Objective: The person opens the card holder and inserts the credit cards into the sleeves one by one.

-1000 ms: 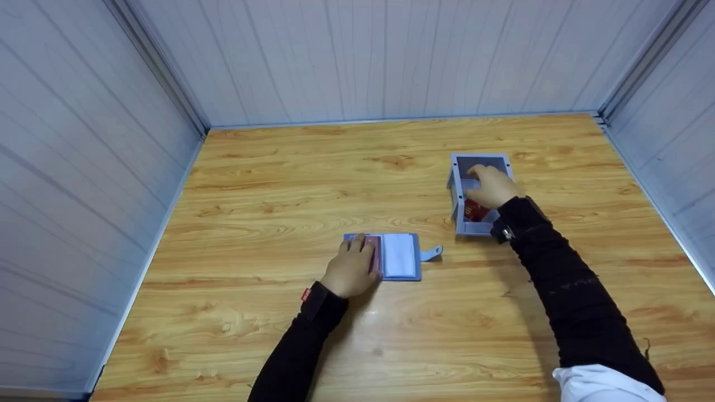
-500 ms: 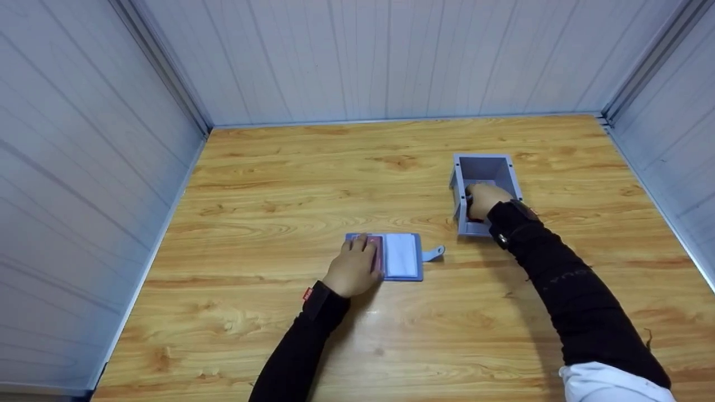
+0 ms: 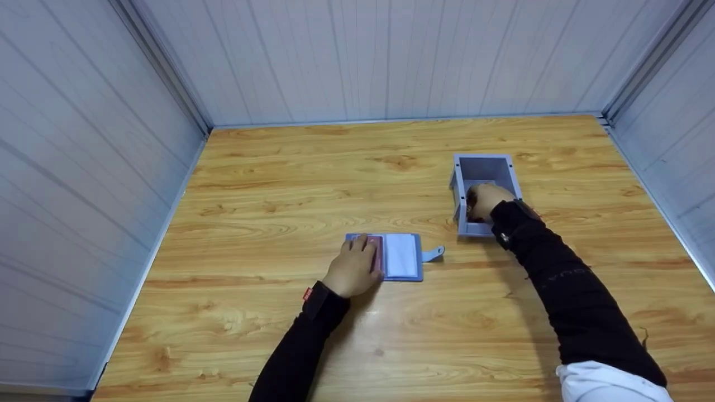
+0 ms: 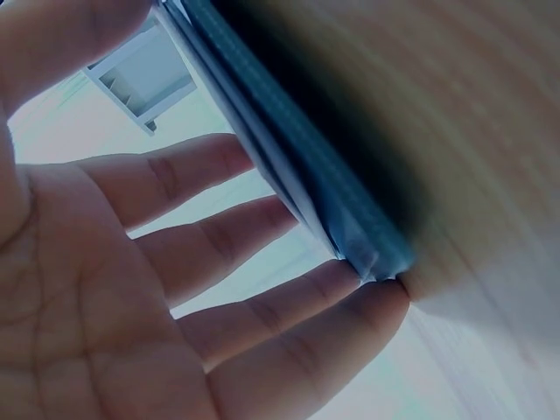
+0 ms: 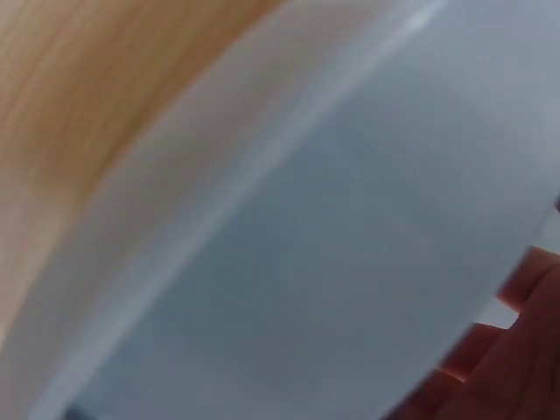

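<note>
A blue snap-strap document holder (image 3: 418,268) lies unfolded on the table, with a white sleeve (image 3: 400,254) on its right half and a dark red booklet or card (image 3: 380,252) on its left half. My left hand (image 3: 352,271) rests over that left half; in the left wrist view its fairly straight fingers (image 4: 262,319) touch the holder's edge (image 4: 306,157). My right hand (image 3: 489,201) reaches down into a grey bin (image 3: 461,215), fingers curled at a dark red item (image 3: 472,211), mostly hidden. The bin's wall (image 5: 332,219) fills much of the right wrist view.
The wood-grain table (image 3: 268,184) is bounded by a pale panelled back wall (image 3: 357,61) and side walls. The holder's strap (image 3: 433,254) points right, toward the bin.
My right hand has lowered from above the bin into it, and its fingers have closed around the dark red item. My left hand stays on the holder.
</note>
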The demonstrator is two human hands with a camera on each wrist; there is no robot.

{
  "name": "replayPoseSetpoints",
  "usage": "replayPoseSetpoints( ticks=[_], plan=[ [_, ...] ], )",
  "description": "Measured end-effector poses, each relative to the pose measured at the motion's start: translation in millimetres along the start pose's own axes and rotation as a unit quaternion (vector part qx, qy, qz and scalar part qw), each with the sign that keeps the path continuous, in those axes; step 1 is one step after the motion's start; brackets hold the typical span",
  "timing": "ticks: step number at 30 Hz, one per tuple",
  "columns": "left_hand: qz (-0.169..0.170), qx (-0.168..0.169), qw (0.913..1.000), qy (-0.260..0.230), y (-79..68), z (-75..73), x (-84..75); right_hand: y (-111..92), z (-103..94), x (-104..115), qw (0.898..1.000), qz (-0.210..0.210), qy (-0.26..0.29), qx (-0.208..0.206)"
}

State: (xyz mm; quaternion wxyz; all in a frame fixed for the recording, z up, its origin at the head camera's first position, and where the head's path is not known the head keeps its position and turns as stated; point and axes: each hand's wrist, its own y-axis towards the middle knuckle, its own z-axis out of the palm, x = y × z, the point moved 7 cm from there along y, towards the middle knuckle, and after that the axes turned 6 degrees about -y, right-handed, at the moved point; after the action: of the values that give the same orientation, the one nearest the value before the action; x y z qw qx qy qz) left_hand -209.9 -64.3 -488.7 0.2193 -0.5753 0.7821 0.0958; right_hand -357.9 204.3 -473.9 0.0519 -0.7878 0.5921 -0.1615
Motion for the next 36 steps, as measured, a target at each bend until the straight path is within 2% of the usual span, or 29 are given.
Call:
replayPoseSetpoints(
  ticks=[10, 20, 27, 36],
  plan=[
    [-0.008, 0.008, 0.9999, -0.003, 0.2, 0.2, 0.4, 7.4, 3.1, -7.0, 1.000, 0.020, 0.004, 0.000],
    [-0.004, 0.003, 1.0000, 0.003, 1.5, 1.4, 0.6, 4.4, -0.4, -5.6, 0.999, 0.030, 0.005, 0.018],
    [-0.010, 0.005, 0.9999, -0.009, 2.0, 1.9, 1.5, 4.7, -2.3, -5.6, 1.000, 0.024, -0.007, 0.005],
    [-0.008, 0.005, 0.9999, -0.009, 2.0, 2.4, 1.4, 3.7, -3.6, -3.8, 0.999, 0.034, 0.005, 0.014]
  ],
)
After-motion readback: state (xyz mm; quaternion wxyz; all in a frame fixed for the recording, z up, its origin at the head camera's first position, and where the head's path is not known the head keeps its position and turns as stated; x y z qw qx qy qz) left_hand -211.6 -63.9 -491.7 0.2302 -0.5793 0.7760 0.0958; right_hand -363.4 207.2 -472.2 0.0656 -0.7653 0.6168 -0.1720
